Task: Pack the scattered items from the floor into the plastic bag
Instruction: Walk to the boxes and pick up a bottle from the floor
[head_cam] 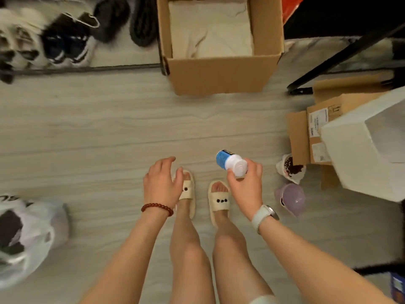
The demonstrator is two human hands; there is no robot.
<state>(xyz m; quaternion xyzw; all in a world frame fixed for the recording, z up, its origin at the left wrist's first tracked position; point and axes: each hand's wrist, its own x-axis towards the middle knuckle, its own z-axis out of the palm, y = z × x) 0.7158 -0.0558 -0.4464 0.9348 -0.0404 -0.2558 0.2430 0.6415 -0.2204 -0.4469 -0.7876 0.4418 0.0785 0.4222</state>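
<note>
My right hand [246, 189] grips a small bottle [230, 162] with a blue label and a white cap, held above the floor in front of my feet. Beside it, my left hand [163, 183] hovers with relaxed fingers and holds nothing. The white plastic bag [39, 233] lies open on the floor at the far left, with dark items inside. To the right of my feet a small purple cup [292, 199] lies on the floor, and a clear cup of dark bits [291, 168] stands just behind it.
An open cardboard box [221, 71] holding pale cloth stands ahead. Flattened cardboard [306, 137] and a white box [372, 148] crowd the right side. Shoes [65, 44] line a low rack at the back left. A black metal bar [341, 60] slants at the upper right.
</note>
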